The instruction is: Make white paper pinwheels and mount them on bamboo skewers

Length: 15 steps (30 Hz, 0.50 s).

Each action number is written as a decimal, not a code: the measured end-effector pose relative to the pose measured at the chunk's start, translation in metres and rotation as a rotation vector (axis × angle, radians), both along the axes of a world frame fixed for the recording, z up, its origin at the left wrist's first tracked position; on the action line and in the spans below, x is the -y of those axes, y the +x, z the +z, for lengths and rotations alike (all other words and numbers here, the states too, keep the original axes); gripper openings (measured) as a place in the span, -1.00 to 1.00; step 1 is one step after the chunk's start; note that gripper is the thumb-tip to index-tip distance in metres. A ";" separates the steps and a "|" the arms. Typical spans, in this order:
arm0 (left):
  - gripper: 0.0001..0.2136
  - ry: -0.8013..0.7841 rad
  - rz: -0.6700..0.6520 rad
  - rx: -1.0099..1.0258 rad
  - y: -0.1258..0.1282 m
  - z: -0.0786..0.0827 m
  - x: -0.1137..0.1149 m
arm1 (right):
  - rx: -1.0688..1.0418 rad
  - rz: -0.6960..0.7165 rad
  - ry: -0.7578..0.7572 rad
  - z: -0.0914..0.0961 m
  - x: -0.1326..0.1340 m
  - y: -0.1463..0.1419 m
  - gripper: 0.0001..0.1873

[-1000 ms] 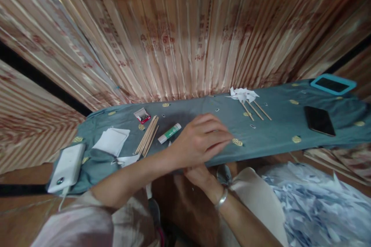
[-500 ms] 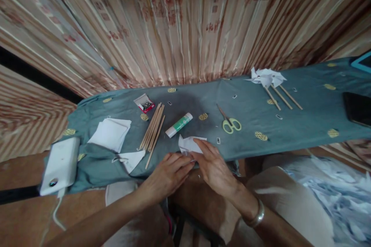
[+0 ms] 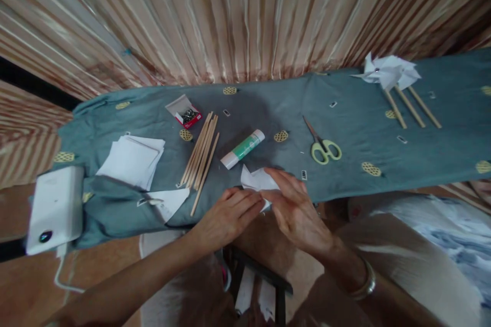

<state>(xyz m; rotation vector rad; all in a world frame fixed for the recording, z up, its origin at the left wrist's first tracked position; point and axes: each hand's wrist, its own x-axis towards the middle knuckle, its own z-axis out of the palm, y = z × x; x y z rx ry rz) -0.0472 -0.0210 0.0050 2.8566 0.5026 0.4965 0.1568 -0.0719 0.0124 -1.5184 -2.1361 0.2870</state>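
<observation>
Both my hands rest at the near edge of a board covered in blue-grey cloth [image 3: 268,107]. My left hand [image 3: 226,214] and my right hand [image 3: 295,207] press their fingers onto a small folded white paper [image 3: 256,180] between them. Just beyond the paper lies a glue stick [image 3: 242,148] with a green label. Yellow-handled scissors [image 3: 321,144] lie to the right of it. A bundle of wooden sticks [image 3: 201,156] lies to the left.
A stack of white paper squares [image 3: 132,161], a folded paper piece [image 3: 169,202] and a white power bank [image 3: 56,209] sit at the left. A small red box of pins [image 3: 184,111] lies behind the sticks. Finished paper pinwheels [image 3: 389,74] on sticks lie far right. Striped curtain behind.
My left hand has pulled back from the scissors to the near edge and joined my right hand on the white paper. The view has tilted down and shifted left.
</observation>
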 end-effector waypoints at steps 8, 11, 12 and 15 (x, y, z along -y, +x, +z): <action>-0.74 0.004 0.033 0.012 -0.001 -0.005 0.002 | -0.179 -0.104 -0.049 0.005 0.001 0.019 -0.66; -0.75 0.001 0.042 0.014 -0.001 -0.006 0.002 | -0.163 -0.287 -0.002 0.003 0.000 0.023 -0.70; -0.75 -0.002 0.039 0.012 -0.001 -0.007 0.002 | -0.144 -0.334 -0.004 0.001 -0.001 0.023 -0.69; -0.74 0.000 0.029 0.011 -0.001 -0.007 0.001 | -0.111 -0.403 -0.040 -0.003 0.000 0.021 -0.66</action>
